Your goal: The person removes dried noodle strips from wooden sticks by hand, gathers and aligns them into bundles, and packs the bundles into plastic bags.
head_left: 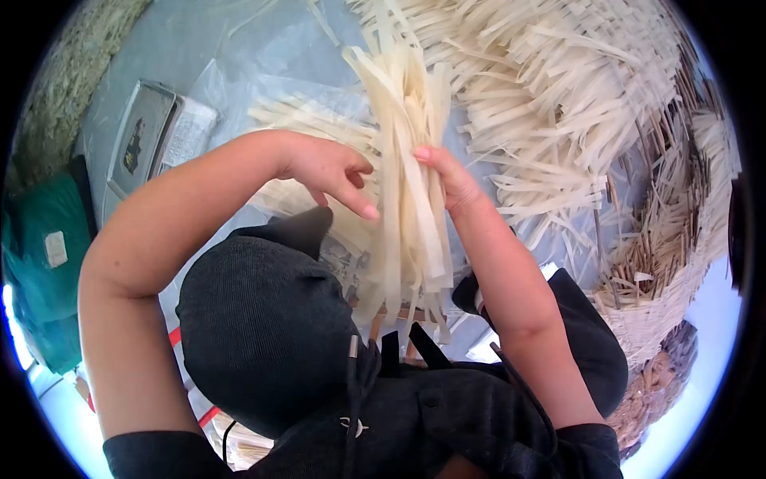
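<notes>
A long bundle of flat cream-coloured strips point(405, 120) stands lengthwise before me, with some strip ends hanging loose towards my lap. My right hand point(448, 172) is closed around its right side, the thumb lying across the strips. On the other side, my left hand point(339, 172) is open beside the bundle, with thumb and index finger stretched towards it and the other fingers bent. It holds nothing, and its fingertip is close to the strips; whether it touches them I cannot tell. More loose strips point(307, 120) lie behind my left hand.
A large heap of similar strips point(550, 88) fills the right, with thin brown sticks point(662, 144) along its edge. A rectangular tin point(142, 132) lies at the left on the grey plastic-covered surface point(263, 52). A green bag point(52, 255) sits at far left.
</notes>
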`<state>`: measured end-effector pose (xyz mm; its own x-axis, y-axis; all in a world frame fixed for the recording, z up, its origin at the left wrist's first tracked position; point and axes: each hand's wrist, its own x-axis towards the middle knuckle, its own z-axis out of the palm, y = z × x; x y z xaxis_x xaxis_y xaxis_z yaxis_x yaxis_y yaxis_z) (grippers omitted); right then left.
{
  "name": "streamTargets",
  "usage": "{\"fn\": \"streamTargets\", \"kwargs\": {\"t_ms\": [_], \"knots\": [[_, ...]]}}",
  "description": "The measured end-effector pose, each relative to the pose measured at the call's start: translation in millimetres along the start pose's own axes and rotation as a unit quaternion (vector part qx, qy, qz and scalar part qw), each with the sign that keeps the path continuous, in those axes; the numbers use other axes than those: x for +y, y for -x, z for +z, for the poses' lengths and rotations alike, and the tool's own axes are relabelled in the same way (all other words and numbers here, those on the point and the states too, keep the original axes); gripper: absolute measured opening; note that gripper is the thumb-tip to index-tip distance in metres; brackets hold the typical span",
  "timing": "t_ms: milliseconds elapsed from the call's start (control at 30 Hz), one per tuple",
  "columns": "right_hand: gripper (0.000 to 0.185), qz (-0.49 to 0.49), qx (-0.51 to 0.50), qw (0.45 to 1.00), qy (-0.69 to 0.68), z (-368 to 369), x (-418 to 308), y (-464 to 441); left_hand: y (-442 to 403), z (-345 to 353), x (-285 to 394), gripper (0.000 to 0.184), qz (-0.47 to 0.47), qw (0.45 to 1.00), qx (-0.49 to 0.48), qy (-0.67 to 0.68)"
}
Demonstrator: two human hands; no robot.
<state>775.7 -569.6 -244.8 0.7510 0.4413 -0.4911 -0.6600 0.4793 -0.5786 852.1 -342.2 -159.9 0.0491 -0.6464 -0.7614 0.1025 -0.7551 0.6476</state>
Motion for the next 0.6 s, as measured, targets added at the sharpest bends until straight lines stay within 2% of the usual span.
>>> {"fn": "streamTargets", "kwargs": {"t_ms": [67, 133, 167, 200, 233, 267, 333, 367, 400, 433, 467, 500, 533, 567, 600], "knots": [[0.066, 0.020, 0.014, 1.000, -0.011, -14.5, 5.8, -4.7, -13.0, 0.4, -35.1, 0.082, -0.016, 0.999, -0.006, 0.048], [0.069, 0.030, 0.048, 0.998, 0.023, -23.9, 9.1, -4.7, -33.9, 10.5, -70.3, 0.070, -0.063, 0.968, 0.243, -0.011], [0.069, 0.033, 0.049, 0.998, 0.023, -27.7, 9.9, -5.5, -47.4, 17.3, -92.0, 0.070, -0.064, 0.968, 0.241, -0.009], [0.070, 0.044, 0.052, 0.995, 0.066, -31.5, 9.6, -6.9, -63.0, 25.3, -115.0, 0.062, -0.040, 0.911, 0.382, -0.147], [0.071, 0.055, 0.056, 0.991, 0.109, -33.9, 9.4, -8.5, -75.2, 30.9, -134.3, 0.054, -0.016, 0.816, 0.507, -0.278], [0.071, 0.058, 0.057, 0.991, 0.110, -34.4, 9.8, -9.8, -83.4, 29.8, -150.9, 0.054, -0.016, 0.817, 0.507, -0.274], [0.081, 0.052, 0.062, 0.974, 0.214, -34.8, 9.1, -11.4, -93.3, 17.7, -169.6, 0.039, -0.029, 0.882, 0.462, -0.086], [0.081, 0.060, 0.062, 0.972, 0.217, -34.9, 12.3, -10.9, -92.7, 16.7, -172.6, 0.039, -0.030, 0.884, 0.461, -0.077], [0.084, 0.031, 0.071, 0.946, 0.315, -34.3, 14.7, -14.1, -89.0, 10.0, -175.7, 0.032, -0.007, 0.874, 0.471, 0.119], [0.086, -0.002, 0.079, 0.910, 0.407, -32.2, 15.9, -19.1, -81.7, 0.5, -174.8, 0.026, 0.018, 0.831, 0.464, 0.307], [0.086, -0.002, 0.078, 0.911, 0.406, -28.6, 17.8, -22.1, -74.5, -5.8, -179.2, 0.018, 0.034, 0.781, 0.445, 0.438], [0.091, 0.005, 0.070, 0.874, 0.482, -23.4, 20.1, -24.0, -72.1, -9.5, -185.4, 0.018, 0.030, 0.780, 0.445, 0.438], [0.095, 0.011, 0.059, 0.830, 0.555, -18.6, 23.1, -27.2, -66.9, -13.2, -185.0, 0.017, 0.068, 0.725, 0.470, 0.498], [0.095, 0.012, 0.056, 0.830, 0.554, -14.7, 27.1, -31.4, -62.2, -14.5, -183.9, 0.015, 0.107, 0.664, 0.492, 0.553], [0.102, 0.084, 0.041, 0.768, 0.633, -10.7, 31.7, -36.0, -54.4, -14.5, -184.5, 0.018, 0.097, 0.673, 0.491, 0.544]]}}
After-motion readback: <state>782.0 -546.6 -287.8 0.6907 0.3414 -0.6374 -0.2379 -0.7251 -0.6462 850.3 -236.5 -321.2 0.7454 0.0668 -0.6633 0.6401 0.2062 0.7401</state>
